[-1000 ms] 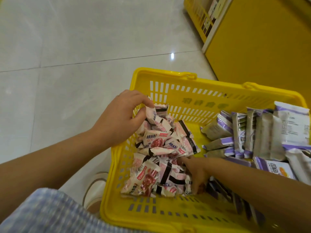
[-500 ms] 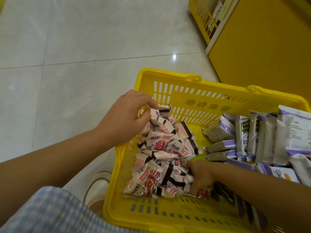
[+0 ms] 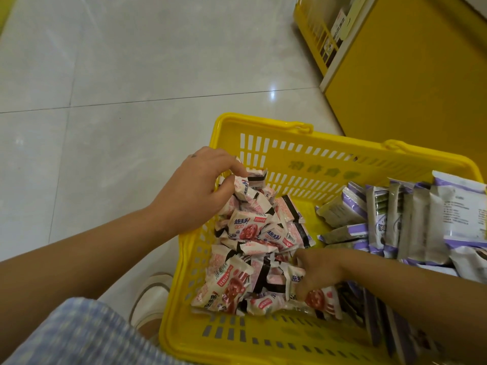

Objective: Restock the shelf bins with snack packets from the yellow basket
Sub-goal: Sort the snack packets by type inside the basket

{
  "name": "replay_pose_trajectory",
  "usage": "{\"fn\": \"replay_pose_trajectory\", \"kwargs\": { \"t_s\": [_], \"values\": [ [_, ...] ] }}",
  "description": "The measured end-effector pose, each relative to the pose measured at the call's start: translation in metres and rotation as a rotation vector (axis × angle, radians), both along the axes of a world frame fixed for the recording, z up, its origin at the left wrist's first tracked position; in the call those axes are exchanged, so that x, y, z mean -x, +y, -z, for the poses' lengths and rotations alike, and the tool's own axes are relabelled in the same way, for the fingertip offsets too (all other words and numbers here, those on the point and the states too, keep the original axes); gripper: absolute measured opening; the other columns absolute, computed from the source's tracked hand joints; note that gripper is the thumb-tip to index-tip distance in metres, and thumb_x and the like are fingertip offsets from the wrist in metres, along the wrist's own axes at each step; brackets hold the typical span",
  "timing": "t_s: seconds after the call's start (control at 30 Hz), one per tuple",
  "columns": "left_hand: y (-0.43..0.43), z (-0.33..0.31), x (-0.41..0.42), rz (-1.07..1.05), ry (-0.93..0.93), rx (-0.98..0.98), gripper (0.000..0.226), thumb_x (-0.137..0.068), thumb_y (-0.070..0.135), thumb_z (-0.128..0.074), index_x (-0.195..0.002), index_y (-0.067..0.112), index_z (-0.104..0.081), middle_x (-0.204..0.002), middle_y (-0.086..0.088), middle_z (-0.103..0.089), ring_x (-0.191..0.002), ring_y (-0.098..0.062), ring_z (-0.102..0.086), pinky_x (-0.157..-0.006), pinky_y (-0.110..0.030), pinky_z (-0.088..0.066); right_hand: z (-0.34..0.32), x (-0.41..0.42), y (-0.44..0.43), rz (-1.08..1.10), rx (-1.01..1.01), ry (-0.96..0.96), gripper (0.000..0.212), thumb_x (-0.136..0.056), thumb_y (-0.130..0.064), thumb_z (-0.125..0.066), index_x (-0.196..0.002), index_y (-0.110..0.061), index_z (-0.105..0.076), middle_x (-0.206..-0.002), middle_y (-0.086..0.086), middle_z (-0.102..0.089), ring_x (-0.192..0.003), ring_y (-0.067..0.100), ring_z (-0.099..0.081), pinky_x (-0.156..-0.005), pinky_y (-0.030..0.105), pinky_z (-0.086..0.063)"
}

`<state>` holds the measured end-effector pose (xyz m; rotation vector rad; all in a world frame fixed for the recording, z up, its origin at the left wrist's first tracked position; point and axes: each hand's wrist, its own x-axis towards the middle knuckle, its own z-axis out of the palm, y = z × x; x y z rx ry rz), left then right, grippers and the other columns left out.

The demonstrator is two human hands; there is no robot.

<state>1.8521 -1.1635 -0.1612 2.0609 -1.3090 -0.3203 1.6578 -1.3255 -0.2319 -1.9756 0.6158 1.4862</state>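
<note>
A yellow basket (image 3: 266,127) stands on the floor in front of me. Its left half holds a heap of pink-and-white snack packets (image 3: 247,227); its right half holds upright purple-and-grey packets (image 3: 411,219). My left hand (image 3: 195,191) is at the far left of the heap, fingers and thumb curled round a few pink packets. My right hand (image 3: 319,270) is dug into the near side of the heap, fingers curled round pink packets there. The fingertips of both hands are partly hidden by packets.
A yellow shelf unit (image 3: 411,75) stands at the upper right, with a slotted yellow bin front (image 3: 313,40) on its left side. Pale floor tiles (image 3: 118,75) stretch to the left. My white shoe (image 3: 152,299) is beside the basket's near left corner.
My right hand has pushed deeper into the near side of the heap and curled round packets. My left hand keeps its hold at the far side and has barely moved.
</note>
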Motion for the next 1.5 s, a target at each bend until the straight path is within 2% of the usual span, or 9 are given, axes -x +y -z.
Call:
{"fn": "replay_pose_trajectory", "kwargs": {
  "t_s": [0.23, 0.33, 0.43, 0.6, 0.77, 1.0, 1.2, 1.4, 1.5],
  "values": [
    [0.001, 0.001, -0.001, 0.008, 0.014, 0.027, 0.022, -0.092, 0.010, -0.054, -0.099, 0.028, -0.064, -0.097, 0.018, -0.056, -0.097, -0.003, -0.047, -0.088, -0.027, -0.035, -0.082, -0.036, -0.032, 0.004, 0.042, -0.312, 0.051, -0.072, -0.047, -0.071, -0.111, -0.023, -0.047, -0.102, -0.002, -0.064, -0.089, 0.013, -0.064, -0.076, 0.031, -0.055],
    [0.000, 0.000, -0.001, 0.014, 0.017, 0.047, 0.020, -0.091, 0.015, -0.052, -0.100, 0.028, -0.064, -0.098, 0.018, -0.057, -0.098, -0.003, -0.050, -0.091, -0.029, -0.037, -0.096, -0.055, -0.026, 0.363, -0.026, -0.581, 0.057, -0.056, -0.052, -0.072, -0.105, -0.030, -0.053, -0.095, -0.002, -0.069, -0.083, 0.015, -0.069, -0.078, 0.038, -0.057],
    [-0.001, -0.003, 0.000, 0.015, -0.026, 0.038, 0.021, -0.087, 0.020, -0.050, -0.101, 0.025, -0.065, -0.102, 0.013, -0.061, -0.102, -0.011, -0.055, -0.104, -0.040, -0.034, -0.081, -0.066, -0.001, 0.631, -0.271, -0.687, 0.046, -0.076, -0.045, -0.074, -0.110, -0.046, -0.043, -0.104, -0.009, -0.068, -0.088, 0.008, -0.070, -0.080, 0.032, -0.058],
    [0.000, -0.009, -0.002, 0.135, -0.246, -0.050, 0.023, -0.086, 0.022, -0.051, -0.103, 0.025, -0.066, -0.107, 0.006, -0.063, -0.108, -0.018, -0.058, -0.114, -0.047, -0.022, -0.056, -0.050, 0.011, 0.656, -0.392, -0.777, 0.062, -0.088, -0.016, -0.068, -0.140, -0.035, -0.041, -0.133, -0.013, -0.055, -0.114, 0.001, -0.059, -0.090, 0.028, -0.054],
    [-0.012, -0.009, 0.009, 0.522, -0.636, -0.483, 0.033, -0.094, 0.043, -0.041, -0.121, 0.026, -0.050, -0.134, 0.004, -0.051, -0.119, -0.019, -0.054, -0.118, -0.052, -0.001, -0.038, -0.050, 0.036, 0.414, -0.233, -0.928, 0.029, -0.088, -0.009, -0.066, -0.104, -0.032, -0.058, -0.114, -0.012, -0.053, -0.092, -0.009, -0.055, -0.075, 0.008, -0.044],
    [-0.016, 0.000, 0.013, 0.636, -0.766, -0.763, 0.051, -0.093, 0.051, -0.039, -0.137, 0.026, -0.042, -0.139, 0.002, -0.048, -0.125, -0.025, -0.049, -0.115, -0.054, -0.008, -0.027, -0.038, -0.026, 0.627, -0.028, -0.740, 0.047, -0.092, -0.008, -0.060, -0.135, -0.024, -0.052, -0.129, -0.005, -0.060, -0.109, 0.009, -0.061, -0.086, 0.024, -0.050],
    [-0.019, -0.003, 0.014, 0.633, -0.763, -0.807, 0.046, -0.093, 0.050, -0.038, -0.133, 0.030, -0.048, -0.139, 0.003, -0.048, -0.124, -0.023, -0.049, -0.113, -0.051, -0.016, 0.015, -0.030, -0.051, 0.497, 0.185, -0.372, 0.082, -0.088, -0.027, -0.068, -0.152, -0.020, -0.017, -0.156, 0.009, -0.027, -0.134, 0.028, -0.040, -0.092, 0.029, -0.041],
    [-0.019, 0.000, 0.013, 0.634, -0.769, -0.773, 0.044, -0.094, 0.049, -0.037, -0.131, 0.030, -0.050, -0.135, 0.004, -0.050, -0.121, -0.023, -0.052, -0.112, -0.050, -0.021, 0.056, -0.030, -0.033, 0.954, 0.048, -0.318, 0.094, -0.089, -0.048, -0.059, -0.153, -0.016, 0.001, -0.157, 0.008, -0.022, -0.129, 0.032, -0.042, -0.085, 0.034, -0.040],
    [-0.018, 0.001, 0.013, 0.630, -0.773, -0.763, 0.043, -0.094, 0.048, -0.035, -0.129, 0.028, -0.051, -0.134, 0.003, -0.051, -0.119, -0.023, -0.052, -0.110, -0.049, -0.024, 0.063, -0.031, -0.029, 1.099, 0.106, -0.330, 0.073, -0.090, -0.050, -0.057, -0.143, -0.008, -0.029, -0.126, 0.009, -0.054, -0.094, 0.025, -0.056, -0.063, 0.031, -0.045]
  ]
}}
